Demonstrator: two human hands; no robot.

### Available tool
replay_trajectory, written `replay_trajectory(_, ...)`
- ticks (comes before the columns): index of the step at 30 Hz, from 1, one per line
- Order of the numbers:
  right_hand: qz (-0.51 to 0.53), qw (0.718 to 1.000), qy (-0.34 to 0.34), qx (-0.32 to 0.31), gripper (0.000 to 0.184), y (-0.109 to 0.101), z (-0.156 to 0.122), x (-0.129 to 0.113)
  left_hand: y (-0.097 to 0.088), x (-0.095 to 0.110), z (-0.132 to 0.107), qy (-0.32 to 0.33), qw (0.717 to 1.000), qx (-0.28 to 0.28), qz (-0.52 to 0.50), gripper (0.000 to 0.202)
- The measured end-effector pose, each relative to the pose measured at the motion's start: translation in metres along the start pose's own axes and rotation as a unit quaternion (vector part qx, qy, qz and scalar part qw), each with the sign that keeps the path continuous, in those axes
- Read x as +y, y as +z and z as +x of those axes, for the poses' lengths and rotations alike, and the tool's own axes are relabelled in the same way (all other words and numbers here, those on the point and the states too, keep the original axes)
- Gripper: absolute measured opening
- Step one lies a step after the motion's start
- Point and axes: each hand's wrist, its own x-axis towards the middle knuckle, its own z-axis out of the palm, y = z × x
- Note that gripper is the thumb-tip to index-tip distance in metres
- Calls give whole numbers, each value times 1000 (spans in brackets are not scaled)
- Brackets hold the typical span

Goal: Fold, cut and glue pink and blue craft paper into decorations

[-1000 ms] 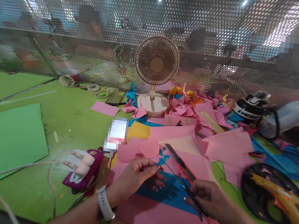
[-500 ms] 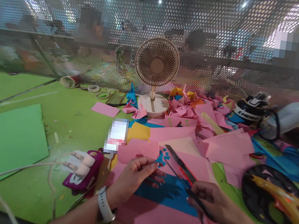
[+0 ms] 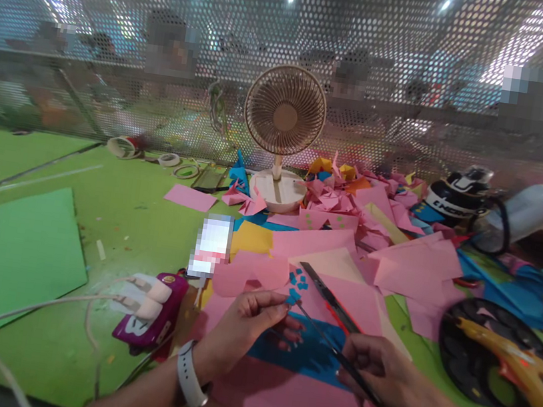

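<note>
My left hand point(image 3: 258, 319), with a white watch band on its wrist, pinches a tiny piece of blue paper point(image 3: 293, 296) between thumb and forefinger. My right hand point(image 3: 372, 366) grips a slim black-handled tool point(image 3: 354, 370); its thin metal shaft points at the blue piece, and the tip is at or very near it. Several small blue paper squares point(image 3: 298, 279) lie just beyond. A black and red utility knife point(image 3: 326, 295) rests diagonally on pink paper. Beneath my hands is a blue paper strip point(image 3: 302, 363) on a pink sheet point(image 3: 269, 398).
A phone point(image 3: 212, 246) and a purple power strip point(image 3: 152, 311) with plugs stand left. Ahead are a fan point(image 3: 285, 118) and a heap of folded pink paper point(image 3: 335, 202). At right, a yellow glue gun point(image 3: 511, 365) lies on a black round tray point(image 3: 455, 354).
The tool's tip has moved slightly down toward my left fingers. The blue piece in my left hand now sits lower, apart from the loose squares.
</note>
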Motion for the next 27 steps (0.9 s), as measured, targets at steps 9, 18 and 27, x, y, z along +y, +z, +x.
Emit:
replay_trajectory(9, 3, 1000, -10, -8, 33, -2, 1, 4, 1, 2, 0, -8, 1000, -9, 4, 21)
replay_trajectory(18, 4, 1000, -16, -10, 34, -2, 3, 4, 1, 1, 0, -6, 1000, -1, 19, 24)
replay_trajectory(27, -13, 1000, -4, 3, 32, -2, 3, 5, -1, -1, 2, 0, 1000, -5, 21, 22)
